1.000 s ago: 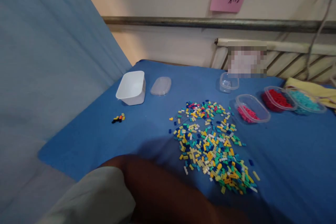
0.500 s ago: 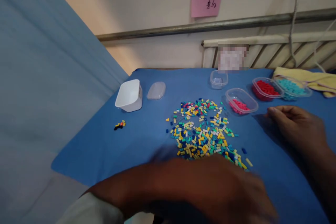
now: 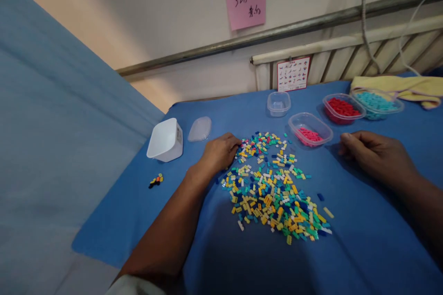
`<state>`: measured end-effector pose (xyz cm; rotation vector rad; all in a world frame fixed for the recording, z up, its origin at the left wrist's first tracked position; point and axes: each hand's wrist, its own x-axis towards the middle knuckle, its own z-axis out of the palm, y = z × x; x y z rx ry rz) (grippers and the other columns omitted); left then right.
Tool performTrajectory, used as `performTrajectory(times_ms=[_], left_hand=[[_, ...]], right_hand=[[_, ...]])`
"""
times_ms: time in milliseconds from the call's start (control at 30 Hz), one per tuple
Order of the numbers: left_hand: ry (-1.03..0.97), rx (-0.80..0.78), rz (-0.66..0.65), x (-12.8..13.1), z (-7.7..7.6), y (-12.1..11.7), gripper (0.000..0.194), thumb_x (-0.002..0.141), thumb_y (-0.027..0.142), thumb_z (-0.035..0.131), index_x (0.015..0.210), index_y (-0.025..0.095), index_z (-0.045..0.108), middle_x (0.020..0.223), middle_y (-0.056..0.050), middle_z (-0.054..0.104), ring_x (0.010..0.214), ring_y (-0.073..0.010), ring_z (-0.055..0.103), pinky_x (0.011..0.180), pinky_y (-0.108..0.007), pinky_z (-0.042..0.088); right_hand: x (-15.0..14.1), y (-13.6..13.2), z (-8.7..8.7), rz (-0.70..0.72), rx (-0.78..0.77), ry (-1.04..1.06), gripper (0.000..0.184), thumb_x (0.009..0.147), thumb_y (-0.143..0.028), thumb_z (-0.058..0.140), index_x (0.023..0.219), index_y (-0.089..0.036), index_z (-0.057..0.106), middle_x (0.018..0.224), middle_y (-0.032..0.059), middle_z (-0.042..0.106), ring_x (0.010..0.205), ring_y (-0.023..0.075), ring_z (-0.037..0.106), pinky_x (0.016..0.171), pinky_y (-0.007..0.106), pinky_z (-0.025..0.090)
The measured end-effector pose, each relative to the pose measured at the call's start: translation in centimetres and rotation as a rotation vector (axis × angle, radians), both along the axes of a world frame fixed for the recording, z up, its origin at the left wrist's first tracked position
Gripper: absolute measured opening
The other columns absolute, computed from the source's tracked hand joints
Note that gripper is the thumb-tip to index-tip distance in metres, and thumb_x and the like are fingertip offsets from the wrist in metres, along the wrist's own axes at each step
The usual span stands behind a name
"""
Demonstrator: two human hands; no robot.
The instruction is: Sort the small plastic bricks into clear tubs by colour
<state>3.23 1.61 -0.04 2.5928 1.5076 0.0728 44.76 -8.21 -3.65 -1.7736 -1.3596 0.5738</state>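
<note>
My left hand (image 3: 221, 151) rests at the upper left edge of a heap of small toy bricks (image 3: 273, 193), mostly yellow, green, blue and white. Its fingers are bent together, their tips on bricks by the edge; whether one is pinched is hidden. On the right, my right hand (image 3: 377, 152) lies on the cloth with fingers curled and thumb against them; whatever is inside cannot be seen. Just to its left stands a clear tub (image 3: 327, 136) with pink bricks (image 3: 310, 135) in it.
Behind are a tub of red bricks (image 3: 343, 107), a tub of turquoise bricks (image 3: 375, 101), a small clear tub (image 3: 278, 107) and a yellow cloth (image 3: 398, 86). At left are a white container (image 3: 165, 140), a lid (image 3: 200, 129) and several black and yellow bricks (image 3: 156, 180).
My left hand has swung from the near right, across the front of the heap, to its far left edge. My right hand stays beside the pink tub. The view has tilted slightly.
</note>
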Motion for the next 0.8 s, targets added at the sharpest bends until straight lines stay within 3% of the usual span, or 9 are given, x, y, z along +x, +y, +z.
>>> performTrajectory(times_ms=[167,400,567,700,800], left_hand=[[0.023,0.025,0.02,0.3,-0.2,0.5,0.033,0.112,0.028,0.053,0.134,0.026,0.078,0.138,-0.007,0.076,0.122,-0.0243,0.075,0.1,-0.035,0.059],[0.217,-0.013,0.1,2.1,1.1,0.2,0.035,0.112,0.031,0.051,0.133,0.021,0.078,0.133,-0.013,0.078,0.116,-0.0307,0.075,0.091,-0.04,0.058],[0.144,0.012,0.123,1.6,1.3,0.4,0.025,0.107,0.026,0.056,0.121,0.021,0.075,0.124,-0.012,0.08,0.107,-0.0299,0.076,0.085,-0.04,0.057],[0.021,0.018,-0.037,1.2,1.2,0.6,0.027,0.107,0.025,0.056,0.125,0.022,0.076,0.124,-0.009,0.079,0.11,-0.0265,0.075,0.094,-0.039,0.058],[0.038,0.002,-0.135,1.3,1.1,0.6,0.029,0.109,0.024,0.054,0.123,0.023,0.079,0.128,-0.009,0.077,0.112,-0.0258,0.075,0.096,-0.039,0.059]], right_hand=[[0.2,0.2,0.3,0.063,-0.097,-0.033,0.049,0.098,-0.069,0.07,0.079,-0.025,0.078,0.075,0.0061,0.078,0.067,0.0253,0.07,0.067,0.038,0.049],[0.3,0.3,0.1,0.07,-0.091,-0.055,0.053,0.099,-0.073,0.068,0.078,-0.025,0.077,0.074,0.0047,0.077,0.068,0.0227,0.068,0.068,0.036,0.048],[0.2,0.3,0.0,0.082,-0.062,-0.06,0.05,0.1,-0.069,0.067,0.078,-0.025,0.077,0.071,0.0044,0.076,0.064,0.0223,0.065,0.065,0.036,0.046],[0.3,0.4,0.0,0.072,-0.061,-0.074,0.043,0.099,-0.061,0.067,0.079,-0.024,0.078,0.074,0.0052,0.078,0.067,0.0228,0.068,0.065,0.035,0.047],[0.3,0.5,0.1,0.081,-0.085,-0.078,0.044,0.099,-0.062,0.068,0.079,-0.024,0.078,0.074,0.005,0.078,0.067,0.0219,0.067,0.065,0.035,0.047]])
